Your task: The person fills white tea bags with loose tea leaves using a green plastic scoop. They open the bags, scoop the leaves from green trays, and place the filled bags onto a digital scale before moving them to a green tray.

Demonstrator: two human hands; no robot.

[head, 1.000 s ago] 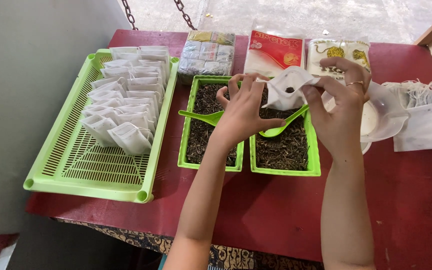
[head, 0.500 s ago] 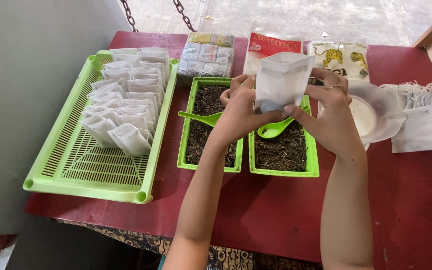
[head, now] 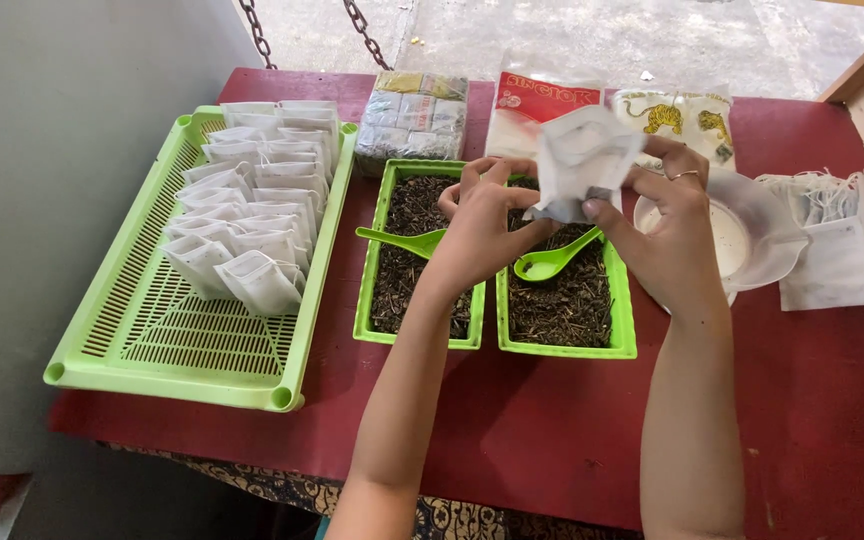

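both hands on a white pouch above the green trays

while the head camera looks down on the red table [head: 552, 430], both hands meet over the middle of it and pinch one small white filter pouch [head: 580, 160] between them. left hand [head: 482, 225] is curled, fingers closed on the pouch's lower left edge; right hand [head: 672, 235] grips the lower right corner with thumb and fingers, a ring on one finger. the pouch is thin, soft and crumpled, pale white, held up in the air above the far end of the right green tray [head: 564, 300], touching nothing but the fingers.

below the hands, two narrow green trays sit side by side, both filled with dark loose leaf. a green spoon [head: 552, 262] lies in the right one, and a second green spoon [head: 402, 240] rests across the left green tray [head: 417, 260].

off to the left, a big lime slotted tray [head: 192, 340] holds rows of filled white pouches [head: 252, 210] at its far end.

along the far edge: a block-shaped clear-wrapped pack [head: 414, 115] in grey and yellow, a flat red and white packet [head: 537, 100] partly behind the pouch, and a pale packet [head: 687, 118] with yellow animal pictures.

at the right, a clear plastic bowl [head: 762, 235], and beside it a loose heap of empty white pouches [head: 842, 235].
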